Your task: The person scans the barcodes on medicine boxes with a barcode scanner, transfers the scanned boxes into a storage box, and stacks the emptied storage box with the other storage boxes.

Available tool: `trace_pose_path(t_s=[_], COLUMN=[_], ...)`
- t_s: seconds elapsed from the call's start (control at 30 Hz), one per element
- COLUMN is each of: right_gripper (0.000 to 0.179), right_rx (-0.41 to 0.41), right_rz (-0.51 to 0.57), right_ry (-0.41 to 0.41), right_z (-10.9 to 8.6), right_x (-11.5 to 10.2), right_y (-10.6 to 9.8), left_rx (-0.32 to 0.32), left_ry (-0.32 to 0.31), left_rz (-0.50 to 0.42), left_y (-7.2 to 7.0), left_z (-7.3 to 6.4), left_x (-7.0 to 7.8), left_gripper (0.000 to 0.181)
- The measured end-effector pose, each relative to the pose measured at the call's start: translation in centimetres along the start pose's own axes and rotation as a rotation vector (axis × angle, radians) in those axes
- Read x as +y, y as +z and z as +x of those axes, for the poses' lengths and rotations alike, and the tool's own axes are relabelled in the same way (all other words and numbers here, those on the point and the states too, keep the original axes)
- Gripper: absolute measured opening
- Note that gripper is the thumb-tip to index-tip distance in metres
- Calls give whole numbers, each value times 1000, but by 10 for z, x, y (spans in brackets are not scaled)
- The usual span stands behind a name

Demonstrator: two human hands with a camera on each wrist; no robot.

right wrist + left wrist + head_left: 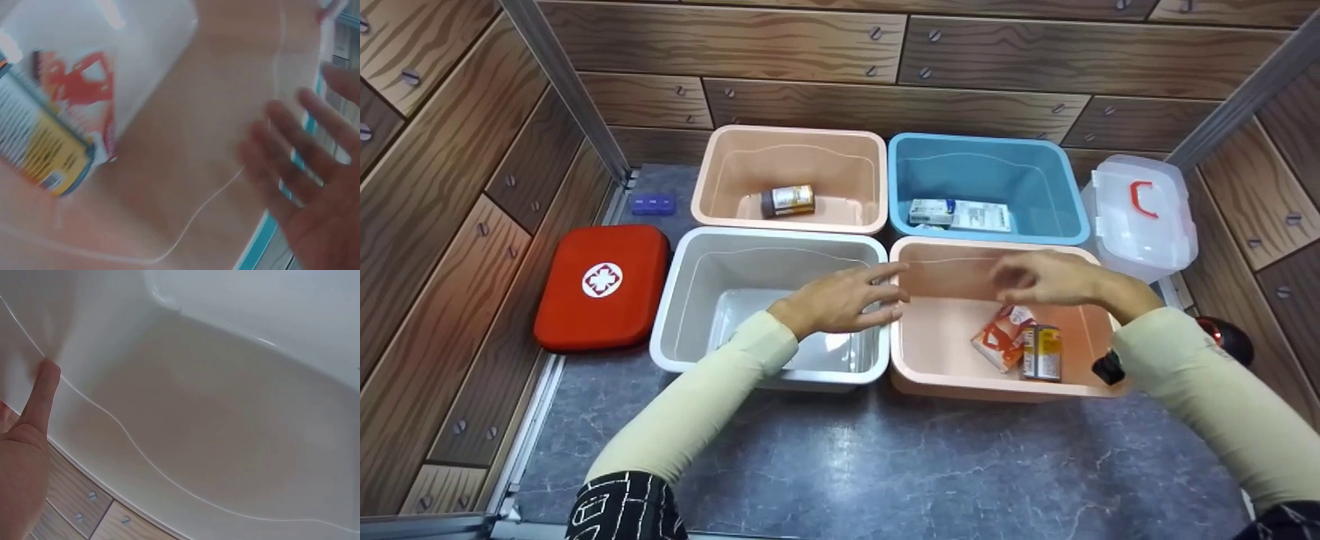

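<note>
My left hand (851,300) reaches over the grey-white bin (675,360), its spread fingers at the rim shared with the front pink bin (945,380); I cannot tell whether they touch it. In the left wrist view my thumb (42,391) lies against or near the bin's wall. Above the front pink bin hovers my right hand (1046,277), slightly blurred, fingers loosely bent and holding nothing. Below it, an orange-and-white packet (1001,341) and a yellow-labelled bottle (1042,354) lie side by side on that bin's floor.
Behind stand another pink bin (720,172) with a dark-capped bottle (789,201) and a blue bin (997,146) with several white boxes (981,216). A red first-aid case (600,322) and purple pill box (652,204) lie left. A clear lidded box (1155,232) stands right.
</note>
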State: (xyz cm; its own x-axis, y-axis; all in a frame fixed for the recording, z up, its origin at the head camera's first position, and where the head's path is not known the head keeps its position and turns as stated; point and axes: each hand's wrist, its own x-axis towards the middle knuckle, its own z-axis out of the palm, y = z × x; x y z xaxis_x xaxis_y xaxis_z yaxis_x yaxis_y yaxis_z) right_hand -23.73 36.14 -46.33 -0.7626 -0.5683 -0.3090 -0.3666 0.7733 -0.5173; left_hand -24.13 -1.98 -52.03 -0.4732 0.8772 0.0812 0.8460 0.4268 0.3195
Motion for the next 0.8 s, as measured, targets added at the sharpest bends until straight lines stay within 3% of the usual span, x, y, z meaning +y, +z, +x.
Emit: trace_pose_path(t_s=[0.2,0.33,0.5,0.8], right_gripper=[41,49,52,46], right_rx=[-223,-319,-363,-433], right_rz=[-80,-88,-66,-182], right_ry=[115,166,163,190], right_z=[-3,-8,-12,-18], right_x=[11,18,19,25], right_y=[10,14,17,20], left_rx=[-14,-12,4,24], left_ry=[-11,-13,-8,5], left_rz=[10,11,12,10], left_y=[0,1,1,0], left_z=[1,2,1,0], left_x=[0,0,0,-1], left_gripper=[47,47,46,44])
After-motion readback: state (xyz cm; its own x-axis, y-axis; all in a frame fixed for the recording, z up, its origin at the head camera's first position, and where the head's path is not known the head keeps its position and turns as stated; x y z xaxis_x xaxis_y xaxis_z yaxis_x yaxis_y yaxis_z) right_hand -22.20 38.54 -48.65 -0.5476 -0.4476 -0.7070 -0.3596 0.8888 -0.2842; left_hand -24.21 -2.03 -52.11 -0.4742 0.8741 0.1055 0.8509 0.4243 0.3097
